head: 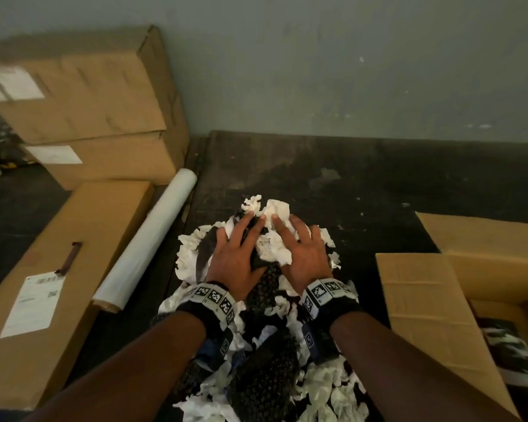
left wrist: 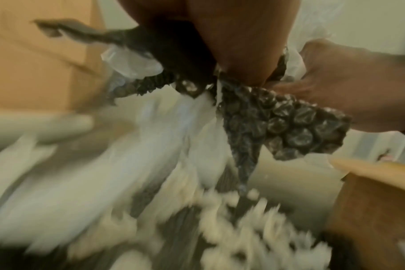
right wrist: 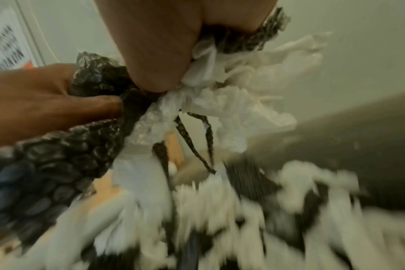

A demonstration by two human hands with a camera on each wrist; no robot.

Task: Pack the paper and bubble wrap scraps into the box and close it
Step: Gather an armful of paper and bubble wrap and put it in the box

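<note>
A heap of white paper scraps and black bubble wrap [head: 269, 376] lies on the dark floor in front of me. My left hand [head: 235, 254] and right hand [head: 302, 254] sit side by side over a bundle of scraps [head: 272, 248], gripping it between them. In the left wrist view my left hand [left wrist: 231, 45] clutches black bubble wrap [left wrist: 289, 124], which hangs above the blurred heap. In the right wrist view my right hand [right wrist: 155, 45] clasps white paper [right wrist: 254, 91] and black wrap [right wrist: 69, 155]. The open cardboard box [head: 424, 300] stands at the right with scraps inside.
A roll of clear film [head: 147, 245] lies to the left of the heap. A long closed carton [head: 58, 269] lies beyond it, and two stacked cartons [head: 89, 95] stand at the back left. A grey wall closes off the far side.
</note>
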